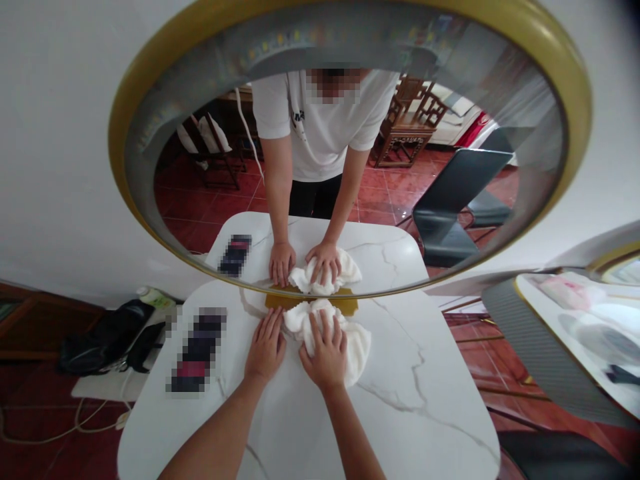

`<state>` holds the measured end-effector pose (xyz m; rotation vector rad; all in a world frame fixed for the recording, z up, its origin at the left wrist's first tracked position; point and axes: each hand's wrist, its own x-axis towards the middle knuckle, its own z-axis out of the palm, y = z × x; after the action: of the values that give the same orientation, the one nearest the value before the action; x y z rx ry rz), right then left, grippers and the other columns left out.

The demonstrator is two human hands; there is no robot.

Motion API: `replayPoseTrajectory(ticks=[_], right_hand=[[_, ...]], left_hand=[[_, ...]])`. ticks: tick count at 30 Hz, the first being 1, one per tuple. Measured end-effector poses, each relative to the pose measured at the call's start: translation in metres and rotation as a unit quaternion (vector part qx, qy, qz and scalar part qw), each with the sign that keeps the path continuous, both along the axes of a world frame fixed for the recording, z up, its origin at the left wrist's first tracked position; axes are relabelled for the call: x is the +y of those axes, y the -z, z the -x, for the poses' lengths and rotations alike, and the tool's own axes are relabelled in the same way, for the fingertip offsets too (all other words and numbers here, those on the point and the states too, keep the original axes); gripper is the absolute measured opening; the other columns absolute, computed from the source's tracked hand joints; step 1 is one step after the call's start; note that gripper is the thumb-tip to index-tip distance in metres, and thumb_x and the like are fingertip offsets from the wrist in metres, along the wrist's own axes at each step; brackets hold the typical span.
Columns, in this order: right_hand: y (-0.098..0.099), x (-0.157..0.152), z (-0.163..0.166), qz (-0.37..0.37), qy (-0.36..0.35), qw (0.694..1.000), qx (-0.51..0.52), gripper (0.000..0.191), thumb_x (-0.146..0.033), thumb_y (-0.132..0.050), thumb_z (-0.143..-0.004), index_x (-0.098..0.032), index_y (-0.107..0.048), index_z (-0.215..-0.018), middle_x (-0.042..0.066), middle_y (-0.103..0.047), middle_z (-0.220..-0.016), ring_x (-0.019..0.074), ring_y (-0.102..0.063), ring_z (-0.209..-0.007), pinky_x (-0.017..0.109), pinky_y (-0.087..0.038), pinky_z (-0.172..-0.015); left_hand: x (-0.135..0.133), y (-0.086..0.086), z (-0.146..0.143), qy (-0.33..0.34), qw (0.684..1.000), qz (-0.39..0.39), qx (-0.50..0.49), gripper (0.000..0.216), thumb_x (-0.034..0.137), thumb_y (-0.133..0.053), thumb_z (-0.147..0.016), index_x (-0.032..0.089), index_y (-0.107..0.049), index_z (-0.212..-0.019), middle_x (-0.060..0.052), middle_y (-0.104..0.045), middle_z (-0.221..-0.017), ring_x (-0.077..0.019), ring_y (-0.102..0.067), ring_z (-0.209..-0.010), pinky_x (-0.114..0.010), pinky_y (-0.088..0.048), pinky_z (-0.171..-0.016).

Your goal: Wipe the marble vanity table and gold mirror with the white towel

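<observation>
A crumpled white cloth [357,347] lies on the white marble-patterned table [300,427], in front of the mirror's gold base [273,305]. My right hand [326,353] presses down on it, with fingers bent over the bunched fabric and the palm side hidden. To the left, my left hand [266,347] rests flat on the tabletop, fingers stretched forward close to the cloth's left edge. An oval gold-framed mirror [350,200] above reflects both hands, the cloth and the table.
A blurred-out dark object [199,350] lies on the table's left side. Beyond that edge are a black bag [107,333], a green-labelled bottle [155,297] and cables on the floor. At right stand another table [583,333] with items on it and a black chair [560,457].
</observation>
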<state>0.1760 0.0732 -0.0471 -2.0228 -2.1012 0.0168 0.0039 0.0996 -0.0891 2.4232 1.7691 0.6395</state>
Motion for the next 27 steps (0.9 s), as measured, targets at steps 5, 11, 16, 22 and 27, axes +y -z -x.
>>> replayPoseTrajectory(ticks=[5, 11, 16, 22, 27], right_hand=[[0.002, -0.006, -0.044, -0.005, 0.078, 0.996, -0.030, 0.064, -0.041, -0.044, -0.084, -0.027, -0.024, -0.143, 0.003, -0.020, -0.150, 0.0334, -0.014, -0.135, 0.051, -0.022, -0.102], [0.001, -0.008, -0.065, -0.009, 0.131, 0.990, -0.043, 0.064, -0.040, -0.042, -0.084, -0.028, -0.021, -0.144, 0.004, -0.020, -0.150, 0.0331, -0.015, -0.135, 0.053, -0.023, -0.101], [0.001, -0.004, -0.043, -0.001, 0.095, 0.995, -0.041, 0.064, -0.040, -0.042, -0.084, -0.026, -0.022, -0.143, 0.004, -0.019, -0.150, 0.0337, -0.013, -0.136, 0.053, -0.021, -0.102], [0.000, 0.001, 0.006, 0.009, 0.055, 0.998, -0.002, 0.068, -0.045, -0.042, -0.083, -0.025, -0.020, -0.144, 0.004, -0.015, -0.151, 0.0345, -0.009, -0.137, 0.053, -0.020, -0.102], [-0.001, 0.004, 0.037, 0.019, 0.015, 1.000, 0.016, 0.069, -0.045, -0.044, -0.082, -0.025, -0.022, -0.143, 0.003, -0.016, -0.151, 0.0348, -0.008, -0.137, 0.053, -0.019, -0.103]], left_hand=[[0.000, -0.005, -0.001, -0.007, 1.000, 0.011, 0.000, 0.062, 0.015, -0.035, -0.085, 0.021, -0.018, -0.145, -0.003, -0.029, -0.148, -0.0220, -0.022, -0.137, -0.044, -0.028, -0.110], [0.000, -0.005, -0.002, -0.008, 1.000, 0.005, -0.010, 0.064, 0.014, -0.035, -0.085, 0.023, -0.016, -0.145, -0.003, -0.030, -0.147, -0.0225, -0.024, -0.136, -0.045, -0.028, -0.109], [0.000, -0.005, -0.003, -0.008, 1.000, 0.008, -0.015, 0.063, 0.014, -0.035, -0.085, 0.022, -0.016, -0.145, -0.003, -0.030, -0.147, -0.0225, -0.022, -0.137, -0.044, -0.027, -0.110], [0.000, 0.001, -0.002, -0.009, 1.000, 0.004, 0.002, 0.061, 0.015, -0.035, -0.086, 0.018, -0.019, -0.144, -0.006, -0.030, -0.147, -0.0227, -0.021, -0.137, -0.045, -0.025, -0.111], [0.000, 0.011, 0.002, 0.000, 1.000, -0.006, 0.014, 0.057, 0.019, -0.039, -0.085, 0.013, -0.027, -0.141, -0.012, -0.037, -0.143, -0.0239, -0.025, -0.136, -0.044, -0.028, -0.109]])
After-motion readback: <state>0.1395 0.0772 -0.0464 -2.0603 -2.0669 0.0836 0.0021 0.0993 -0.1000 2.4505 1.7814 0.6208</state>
